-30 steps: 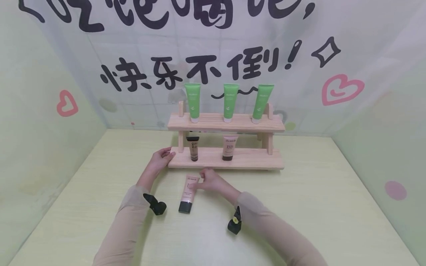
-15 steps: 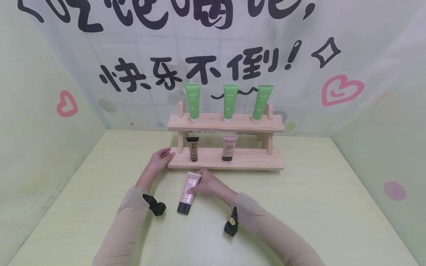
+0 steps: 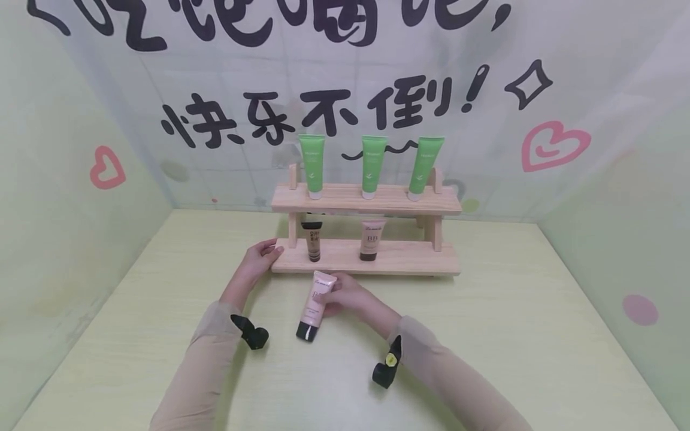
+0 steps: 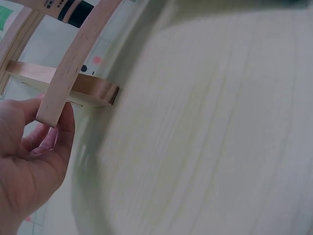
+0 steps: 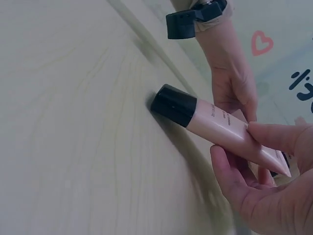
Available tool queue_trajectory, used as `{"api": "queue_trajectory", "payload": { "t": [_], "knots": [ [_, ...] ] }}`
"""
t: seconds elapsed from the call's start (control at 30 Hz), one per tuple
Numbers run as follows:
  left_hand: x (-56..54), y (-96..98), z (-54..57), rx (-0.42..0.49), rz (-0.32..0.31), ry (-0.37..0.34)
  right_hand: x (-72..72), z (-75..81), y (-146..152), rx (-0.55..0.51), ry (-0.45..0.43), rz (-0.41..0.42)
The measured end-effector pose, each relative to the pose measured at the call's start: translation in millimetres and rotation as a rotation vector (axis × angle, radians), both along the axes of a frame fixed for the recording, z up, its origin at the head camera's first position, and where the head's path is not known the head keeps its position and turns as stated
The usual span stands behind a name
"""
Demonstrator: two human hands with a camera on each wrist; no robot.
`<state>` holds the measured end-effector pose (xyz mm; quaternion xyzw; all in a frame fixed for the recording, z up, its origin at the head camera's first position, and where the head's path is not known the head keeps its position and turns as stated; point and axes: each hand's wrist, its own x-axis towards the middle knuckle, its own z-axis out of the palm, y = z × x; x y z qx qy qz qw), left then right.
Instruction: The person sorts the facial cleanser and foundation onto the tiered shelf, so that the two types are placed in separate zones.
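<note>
My right hand (image 3: 347, 296) grips a pink BB cream tube (image 3: 315, 306) with a black cap, thumb on its front face. In the right wrist view the tube (image 5: 225, 127) slants cap-down close over the table, the fingers curled behind it. My left hand (image 3: 261, 258) pinches the left end of the lower shelf board (image 3: 345, 263) of a wooden two-tier rack; the left wrist view shows thumb and fingers on the board's end (image 4: 49, 115). On that board stand a small brown tube (image 3: 314, 244) with dark ends and another pink BB cream tube (image 3: 372, 240).
Three green tubes (image 3: 372, 167) stand on the rack's upper board (image 3: 345, 200). Behind the rack hangs a printed backdrop (image 3: 226, 167) with black lettering, and side panels flank the pale wooden table (image 3: 517, 335). Each wrist wears a black camera (image 3: 387, 370).
My right hand has closed round the pink BB cream tube, raised it at the crimped end and shifted it slightly right toward the rack. The left hand keeps its hold on the board.
</note>
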<state>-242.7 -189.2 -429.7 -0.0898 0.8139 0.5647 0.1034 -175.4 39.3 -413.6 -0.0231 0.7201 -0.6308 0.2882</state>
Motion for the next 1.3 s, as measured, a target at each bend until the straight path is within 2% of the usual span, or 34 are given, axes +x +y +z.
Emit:
{"api": "queue_trajectory", "payload": {
  "t": [0.23,0.53,1.03,1.3],
  "knots": [
    [0.2,-0.6,0.2,0.011,-0.007,-0.001,-1.2,10.1,28,-0.063,-0.001,0.046],
    [-0.6,-1.5,-1.2,0.014,-0.016,0.005,-1.9,31.1,61,-0.017,0.043,0.082],
    [-0.3,0.7,-0.8,-0.01,-0.017,0.015,-15.9,57.6,122,0.101,0.156,0.015],
    [1.0,-0.1,2.5,-0.007,-0.013,0.011,-24.1,72.8,150,0.129,0.145,-0.039]
  ]
}}
